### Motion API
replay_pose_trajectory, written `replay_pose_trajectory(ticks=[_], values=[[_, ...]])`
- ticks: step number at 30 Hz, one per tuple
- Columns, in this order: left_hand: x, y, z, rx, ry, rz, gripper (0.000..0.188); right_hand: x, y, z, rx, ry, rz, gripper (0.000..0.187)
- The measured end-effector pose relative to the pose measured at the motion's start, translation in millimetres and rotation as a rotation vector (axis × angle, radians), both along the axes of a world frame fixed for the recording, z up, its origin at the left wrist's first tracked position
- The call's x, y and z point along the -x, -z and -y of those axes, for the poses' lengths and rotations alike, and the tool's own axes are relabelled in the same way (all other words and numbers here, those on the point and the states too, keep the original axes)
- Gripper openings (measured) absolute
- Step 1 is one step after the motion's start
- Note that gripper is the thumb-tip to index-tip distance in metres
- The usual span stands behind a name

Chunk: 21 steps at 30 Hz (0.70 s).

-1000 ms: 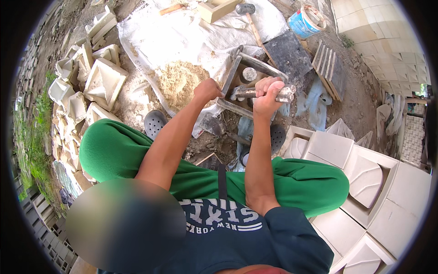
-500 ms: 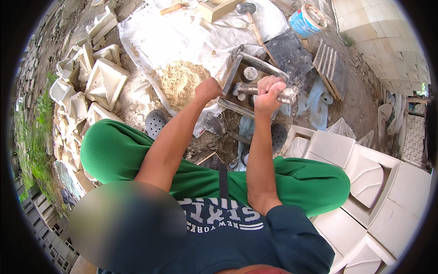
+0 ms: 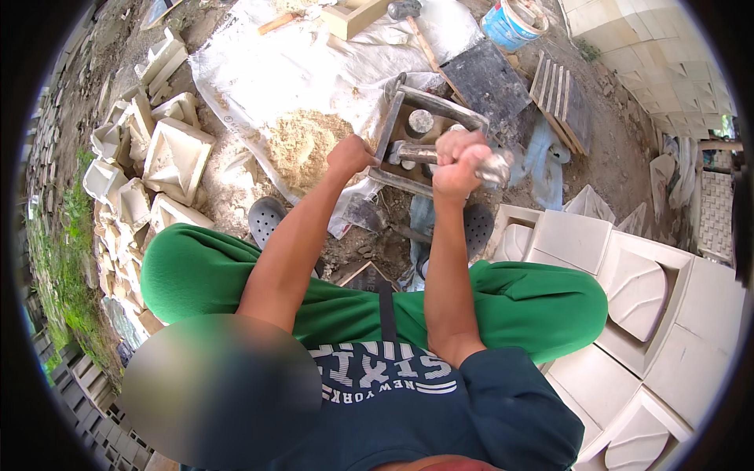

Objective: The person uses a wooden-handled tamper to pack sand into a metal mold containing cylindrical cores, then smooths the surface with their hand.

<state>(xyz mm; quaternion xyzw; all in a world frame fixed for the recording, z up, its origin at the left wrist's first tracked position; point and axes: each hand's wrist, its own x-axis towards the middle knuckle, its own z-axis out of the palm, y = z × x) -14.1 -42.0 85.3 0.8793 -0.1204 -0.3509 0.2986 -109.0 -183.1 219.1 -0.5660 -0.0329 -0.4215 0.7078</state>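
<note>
dusty ground under us, a sand heap on white sacking beyond our left knuckles. our left hand [image 3: 351, 155], curled shut, steadies the metal mould frame [image 3: 426, 133]; our right hand [image 3: 459, 161], fisted tight on a cement-caked tamper [image 3: 440, 155] inside it, should strike squarely.

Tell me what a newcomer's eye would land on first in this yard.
First, the right hand gripping a grey metal tool over the square metal mould frame at centre, with the left hand on the frame's near corner. Next, the sand pile on the white sheet just left, and pale cast blocks stacked along the left.
</note>
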Motion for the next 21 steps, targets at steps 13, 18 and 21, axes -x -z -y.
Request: replay_pose_trajectory(ticks=[13,18,21], values=[[5.6,-8.1,-0.4,-0.054,-0.037,-0.014,0.026,17.9,-9.7,-12.0,0.048,-0.006,-0.063,0.052],[-1.2,-1.8,-2.6,-0.04,-0.024,-0.038,0.025,0.8,-1.7,-11.0,0.062,0.094,-0.237,0.054],[5.7,1.3,-3.5,-0.032,-0.066,-0.045,0.025,15.3,-11.4,-5.8,0.07,0.021,-0.092,0.052]])
